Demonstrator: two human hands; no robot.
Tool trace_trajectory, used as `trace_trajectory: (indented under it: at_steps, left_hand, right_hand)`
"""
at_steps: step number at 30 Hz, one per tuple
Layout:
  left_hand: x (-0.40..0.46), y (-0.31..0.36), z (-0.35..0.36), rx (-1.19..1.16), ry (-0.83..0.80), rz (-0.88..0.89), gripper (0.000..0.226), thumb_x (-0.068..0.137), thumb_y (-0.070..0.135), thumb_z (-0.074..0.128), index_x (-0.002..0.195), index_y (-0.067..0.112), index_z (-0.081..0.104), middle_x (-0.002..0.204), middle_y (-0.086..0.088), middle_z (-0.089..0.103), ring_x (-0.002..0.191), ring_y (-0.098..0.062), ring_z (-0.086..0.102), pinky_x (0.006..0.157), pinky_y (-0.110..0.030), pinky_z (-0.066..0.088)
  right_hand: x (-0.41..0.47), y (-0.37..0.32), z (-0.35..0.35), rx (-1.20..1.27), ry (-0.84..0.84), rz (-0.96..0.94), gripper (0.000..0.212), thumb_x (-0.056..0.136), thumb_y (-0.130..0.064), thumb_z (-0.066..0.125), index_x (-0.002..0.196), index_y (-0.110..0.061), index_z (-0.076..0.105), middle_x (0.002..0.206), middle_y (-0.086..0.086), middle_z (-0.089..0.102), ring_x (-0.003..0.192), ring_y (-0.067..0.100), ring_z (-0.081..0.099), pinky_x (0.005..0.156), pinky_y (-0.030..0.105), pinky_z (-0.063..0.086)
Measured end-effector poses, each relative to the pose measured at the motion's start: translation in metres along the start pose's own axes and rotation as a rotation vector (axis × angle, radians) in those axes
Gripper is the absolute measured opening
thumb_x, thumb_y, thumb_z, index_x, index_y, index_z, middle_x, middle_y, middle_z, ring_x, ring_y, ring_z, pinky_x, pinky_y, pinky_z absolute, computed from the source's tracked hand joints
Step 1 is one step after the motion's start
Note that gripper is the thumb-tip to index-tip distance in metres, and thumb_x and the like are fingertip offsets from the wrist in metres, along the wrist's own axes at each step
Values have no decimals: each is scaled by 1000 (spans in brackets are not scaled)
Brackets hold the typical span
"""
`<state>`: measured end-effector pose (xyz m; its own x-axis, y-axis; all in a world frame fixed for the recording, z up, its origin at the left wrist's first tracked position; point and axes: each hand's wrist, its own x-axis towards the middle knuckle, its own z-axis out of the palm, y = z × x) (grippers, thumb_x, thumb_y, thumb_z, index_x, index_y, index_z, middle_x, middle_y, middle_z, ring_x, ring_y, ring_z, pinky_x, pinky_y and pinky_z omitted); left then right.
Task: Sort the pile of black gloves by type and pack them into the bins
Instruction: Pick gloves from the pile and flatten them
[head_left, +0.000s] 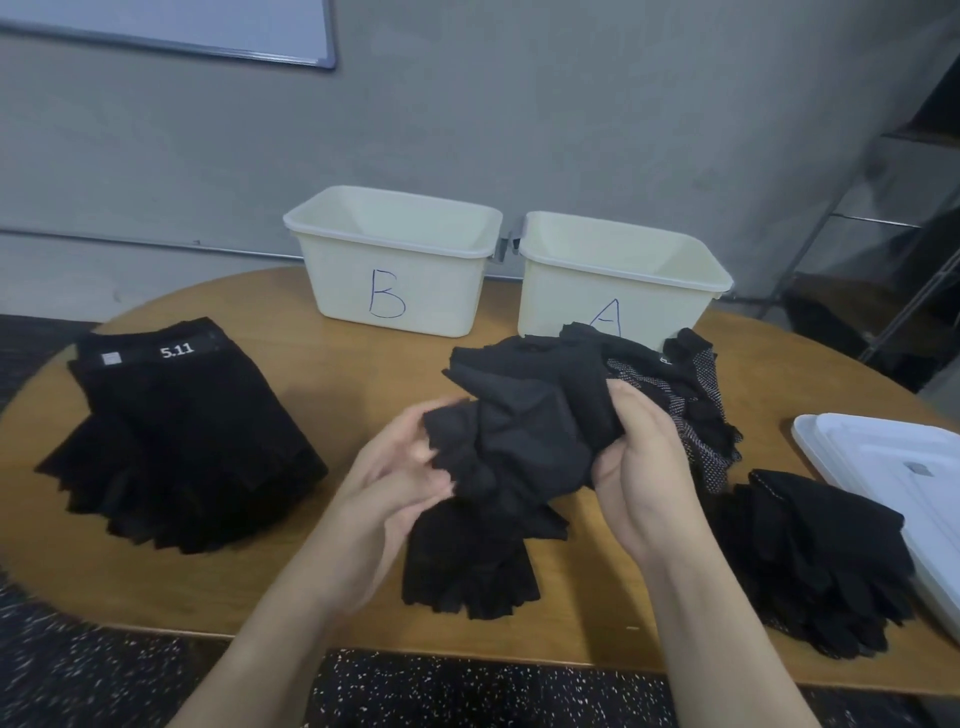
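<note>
The room light is looking dim and even, with a cool grey tone, and no strong glare is showing. Soft shadows are lying on the wooden table (332, 374) just left of the gripped bundle of gloves (519, 431). The left hand (400, 483) is appearing a little smeared by motion blur. The black cloth is losing its detail in the dark. The wide lens is bending the table edge and the far wall lines.

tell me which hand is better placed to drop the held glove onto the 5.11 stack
Left, probably. The left hand grips the crumpled black fabric glove on the side nearer the black 5.11 glove stack.
</note>
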<state>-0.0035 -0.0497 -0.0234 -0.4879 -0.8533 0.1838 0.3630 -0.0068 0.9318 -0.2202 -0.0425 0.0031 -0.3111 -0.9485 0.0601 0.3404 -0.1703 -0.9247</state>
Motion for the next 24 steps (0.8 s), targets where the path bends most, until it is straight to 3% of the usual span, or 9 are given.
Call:
trace_trajectory:
  at_steps: [2,4,7,11,13,16,20,24]
  left_hand:
    - [-1,2,-2,-10,60,-4,60,83,30,68,139,9,57,136,-16,65,127,-35,62,101,-46,53]
    - [-1,2,-2,53,154,-14,51,81,33,75,128,15,68,127,-12,71,121,-29,67,94,-37,56]
    - [0,3,0,190,305,-80,39,75,32,89,111,23,77,111,-3,78,109,-22,73,93,-39,57]
    - [0,4,5,281,434,-63,9,91,20,75,98,16,80,95,-2,80,96,-19,76,85,-38,59]
    - [0,5,3,259,493,-37,10,94,19,72,97,13,80,93,-3,79,94,-19,76,79,-33,58]
    - [0,6,-1,233,526,-30,11,95,19,71,99,12,80,94,-3,79,95,-20,76,77,-31,59]
    - [2,5,-2,251,563,12,10,94,18,72,98,14,81,93,-2,80,93,-21,76,80,-37,60]
    - [3,0,1,422,671,144,9,94,17,72,101,21,76,87,7,76,89,-14,75,73,-22,56]
  right_hand:
    - [1,3,7,-30,-6,45,35,105,-16,49,115,17,59,110,36,62,101,31,58,91,45,43]
    - [-1,6,15,-88,-37,82,40,106,-23,52,115,16,58,120,42,58,100,33,59,94,51,46]
    - [-4,13,28,-208,-68,160,49,103,-41,56,105,7,65,113,34,67,94,35,68,96,59,52]
    - [-6,16,36,-173,-137,221,59,95,-55,57,111,-1,72,111,21,75,107,35,72,98,48,55]
    - [-7,13,36,-135,-233,261,55,92,-52,61,117,-5,73,118,18,74,114,33,70,100,44,55]
    - [-9,16,34,-185,-327,295,39,92,-33,69,120,-6,73,118,16,75,113,31,71,92,36,56]
    - [-9,14,32,-117,-237,252,27,96,-16,66,119,-4,72,117,17,75,111,33,72,91,37,58]
    - [-9,7,29,55,-109,166,30,96,-12,63,123,1,68,117,20,74,108,34,73,85,35,62]
